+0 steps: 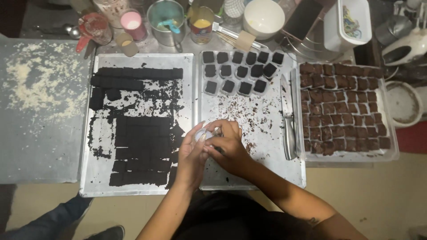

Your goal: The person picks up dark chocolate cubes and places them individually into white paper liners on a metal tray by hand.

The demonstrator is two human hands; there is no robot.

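Observation:
My left hand (192,155) and my right hand (227,146) meet above the seam between two metal trays. Together they hold a small clear paper cup (203,134), fingers pinching its rim. The left tray (100,178) carries dark cut brownie slabs (142,149) and crumbs. On the middle tray (267,173), several dark squares in clear cups (242,71) stand in rows at the far end, with crumbs scattered below them.
A knife (289,120) lies along the middle tray's right edge. A clear tray of brown squares (340,106) sits at the right. Cups, a metal pot (165,18), a white bowl (263,18) and a hand mixer (407,46) line the back. Someone's legs (58,222) show at lower left.

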